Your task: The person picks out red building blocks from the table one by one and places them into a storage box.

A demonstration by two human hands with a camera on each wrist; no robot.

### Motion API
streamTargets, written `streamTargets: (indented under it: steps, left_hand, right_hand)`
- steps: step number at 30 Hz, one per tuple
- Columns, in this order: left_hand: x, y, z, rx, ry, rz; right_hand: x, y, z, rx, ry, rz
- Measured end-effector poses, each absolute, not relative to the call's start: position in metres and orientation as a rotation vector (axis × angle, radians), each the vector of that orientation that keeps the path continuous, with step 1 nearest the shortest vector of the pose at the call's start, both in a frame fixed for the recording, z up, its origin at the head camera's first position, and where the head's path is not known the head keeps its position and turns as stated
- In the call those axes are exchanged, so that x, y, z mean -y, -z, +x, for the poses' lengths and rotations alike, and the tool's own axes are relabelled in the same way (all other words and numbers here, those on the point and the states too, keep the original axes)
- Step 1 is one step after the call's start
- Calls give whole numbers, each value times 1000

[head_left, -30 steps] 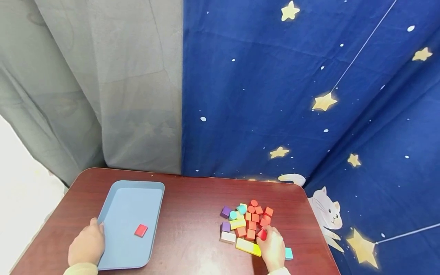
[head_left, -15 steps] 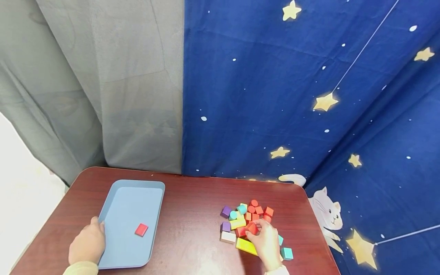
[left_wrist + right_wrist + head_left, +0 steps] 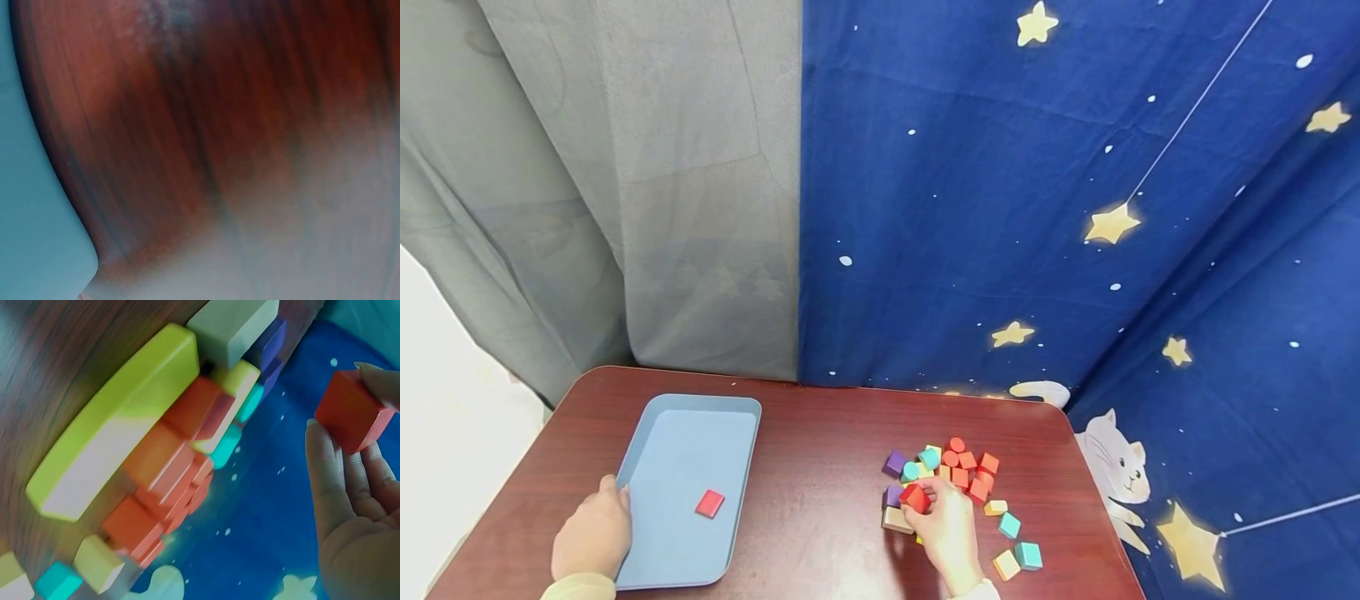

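My right hand [image 3: 950,531] pinches a red block [image 3: 915,498] above the left side of a pile of toy blocks. In the right wrist view this red block [image 3: 351,412] sits between thumb and fingertips, apart from the others. My left hand [image 3: 592,533] grips the left rim of a light blue tray [image 3: 688,575]; its fingers under the rim are hidden. Inside the tray lies one flat red block [image 3: 710,503]. Only part of the tray [image 3: 37,206] shows in the left wrist view, without the hand.
Around the right hand lie several red blocks [image 3: 960,477], a long yellow block [image 3: 115,419], purple blocks [image 3: 895,463] and a white block [image 3: 234,328]. Teal blocks [image 3: 1028,556] and pale yellow blocks [image 3: 1007,565] lie to the right. Curtains [image 3: 925,250] hang behind the table [image 3: 820,467].
My right hand has lifted the red block from the right part of the pile and carried it left. Small blocks at the right are uncovered. The left hand stays on the tray.
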State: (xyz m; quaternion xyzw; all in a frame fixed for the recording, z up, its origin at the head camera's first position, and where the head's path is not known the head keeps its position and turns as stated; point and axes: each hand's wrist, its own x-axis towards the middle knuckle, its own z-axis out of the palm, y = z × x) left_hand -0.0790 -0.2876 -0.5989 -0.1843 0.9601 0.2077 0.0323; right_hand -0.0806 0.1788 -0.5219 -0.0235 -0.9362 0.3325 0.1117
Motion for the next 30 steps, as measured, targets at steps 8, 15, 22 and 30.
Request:
streamTargets:
  steps: [8,15,22,30]
  left_hand:
    - [287,599,-78,-2956,-664,-575]
    - [287,599,-79,-2963,-659,-572]
    - [287,600,-79,-2973,-670,-576]
    - [285,598,-79,-2990,-659,-583]
  right_hand:
    - [-152,526,-81,2722,-1035,-13]
    - [-132,530,-80,2737,-999,77]
    - [-114,533,-78,2726,-1024,160]
    - [-95,536,-77,2708,-958,310]
